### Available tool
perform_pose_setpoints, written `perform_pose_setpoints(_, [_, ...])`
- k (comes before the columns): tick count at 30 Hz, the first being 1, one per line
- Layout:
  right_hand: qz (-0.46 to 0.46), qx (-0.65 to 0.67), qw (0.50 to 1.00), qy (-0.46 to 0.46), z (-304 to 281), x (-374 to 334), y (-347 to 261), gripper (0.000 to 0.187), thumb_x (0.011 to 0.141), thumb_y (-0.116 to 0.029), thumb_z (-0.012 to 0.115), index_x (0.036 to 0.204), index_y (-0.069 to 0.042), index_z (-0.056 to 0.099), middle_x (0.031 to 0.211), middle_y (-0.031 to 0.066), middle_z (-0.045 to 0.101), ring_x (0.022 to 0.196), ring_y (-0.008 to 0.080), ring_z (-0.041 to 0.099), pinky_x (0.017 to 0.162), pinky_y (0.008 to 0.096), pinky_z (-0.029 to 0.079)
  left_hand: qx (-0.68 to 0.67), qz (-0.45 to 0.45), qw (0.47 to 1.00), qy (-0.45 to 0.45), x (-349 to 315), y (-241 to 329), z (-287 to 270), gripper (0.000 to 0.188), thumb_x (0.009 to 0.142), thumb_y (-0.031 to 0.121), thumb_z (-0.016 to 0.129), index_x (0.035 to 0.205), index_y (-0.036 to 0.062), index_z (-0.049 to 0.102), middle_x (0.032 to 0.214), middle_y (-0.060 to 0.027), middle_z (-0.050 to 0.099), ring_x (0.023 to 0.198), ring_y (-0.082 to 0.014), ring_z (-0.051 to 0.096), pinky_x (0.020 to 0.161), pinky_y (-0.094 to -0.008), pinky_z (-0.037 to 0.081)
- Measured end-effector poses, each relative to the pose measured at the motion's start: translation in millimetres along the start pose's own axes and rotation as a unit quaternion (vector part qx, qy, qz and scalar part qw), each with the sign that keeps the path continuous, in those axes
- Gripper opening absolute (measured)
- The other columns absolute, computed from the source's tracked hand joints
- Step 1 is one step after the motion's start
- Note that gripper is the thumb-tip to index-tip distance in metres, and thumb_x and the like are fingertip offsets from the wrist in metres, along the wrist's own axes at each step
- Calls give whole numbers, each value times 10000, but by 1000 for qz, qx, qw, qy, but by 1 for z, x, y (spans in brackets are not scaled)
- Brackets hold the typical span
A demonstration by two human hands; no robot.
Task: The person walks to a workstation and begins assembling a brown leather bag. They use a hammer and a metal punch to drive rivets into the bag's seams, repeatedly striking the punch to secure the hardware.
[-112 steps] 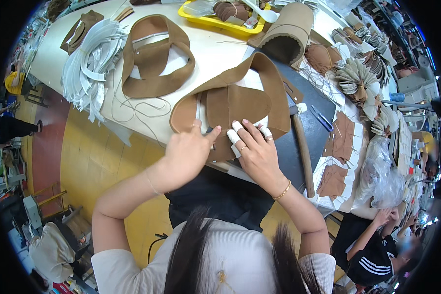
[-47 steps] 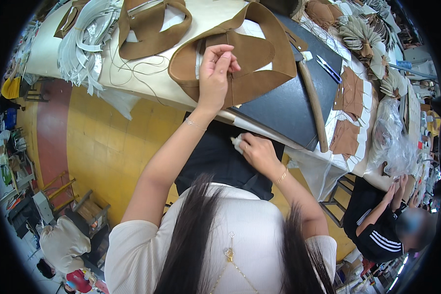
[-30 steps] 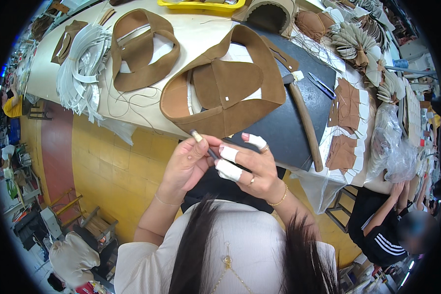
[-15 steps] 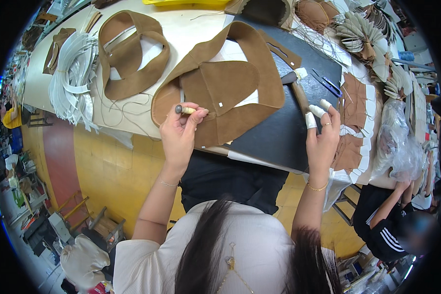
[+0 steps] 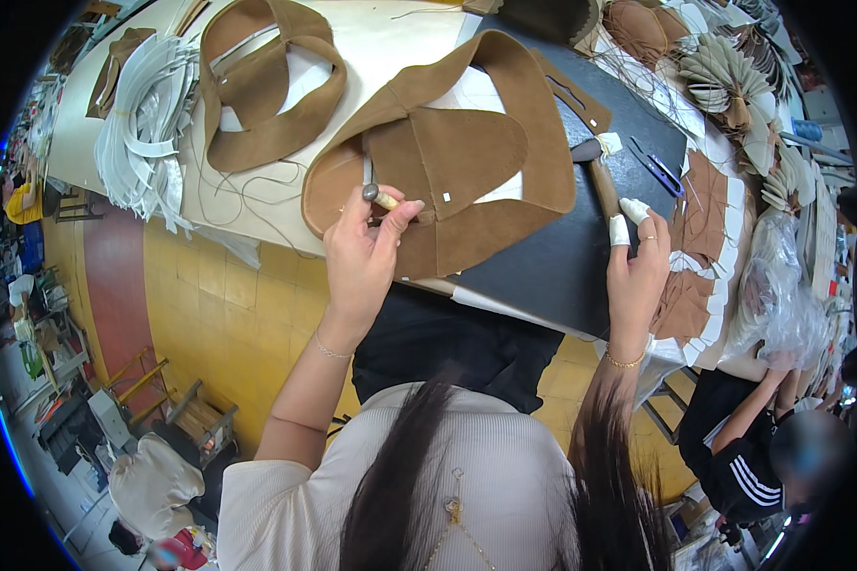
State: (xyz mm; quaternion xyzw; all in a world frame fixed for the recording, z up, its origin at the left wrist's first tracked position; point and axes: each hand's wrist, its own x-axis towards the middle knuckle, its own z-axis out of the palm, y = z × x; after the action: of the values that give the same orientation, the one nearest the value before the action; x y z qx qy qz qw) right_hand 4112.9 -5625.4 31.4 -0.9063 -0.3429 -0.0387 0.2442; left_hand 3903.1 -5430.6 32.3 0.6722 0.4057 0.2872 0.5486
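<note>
My left hand is closed round a short hand tool with a pale handle and a round dark metal cap. Its working tip is hidden by my fingers, close to the near edge of a brown suede bag piece. That piece has a wide band looped round it and small white marks. My right hand, with white finger covers, has its fingers closed about the handle end of a hammer. The hammer's dark head lies on the black work mat.
A second brown bag piece and a bundle of white strips lie at the left. Blue-handled thread snips rest beyond the hammer. Brown and white cut pieces line the right side; a co-worker sits there.
My right fingers have drawn together at the hammer's handle end. My left hand still holds the tool at the suede. The whole view has shifted slightly.
</note>
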Motion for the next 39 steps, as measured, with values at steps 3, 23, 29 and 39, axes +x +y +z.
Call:
perform_pose_setpoints(3, [-11,-16,1000,4,2,0,3,246,882,-63,629,1121,-6,648,1134,194,615,1082,355,581,933,420,449,-4,-34,999,1,3,8,1,212,922,184,687,896,3,580,704,-35,615,576,-88,549,558,-236,457])
perform_pose_setpoints(23, [-303,138,920,-208,57,26,-115,415,873,-96,595,1280,-51,529,1104,130,680,1227,306,548,995,459,421,-65,-109,991,35,-10,-2,-8,245,999,252,573,1034,19,511,906,-92,657,769,-129,666,572,-214,546])
perform_pose_setpoints(29, [-303,89,927,-203,51,13,-118,575,881,-183,655,1409,-87,451,1077,89,698,1312,305,480,1091,491,341,-115,-52,990,59,-14,-8,-2,208,991,189,586,995,-5,511,868,-85,653,796,-127,670,627,-240,566])
perform_pose_setpoints(39, [-246,65,945,-207,53,1,-125,747,828,-162,712,1492,-190,372,994,82,682,1376,298,411,1124,577,227,-163,-17,986,37,-25,-16,-8,197,993,159,579,1017,-28,523,899,-101,677,801,-129,662,701,-254,563])
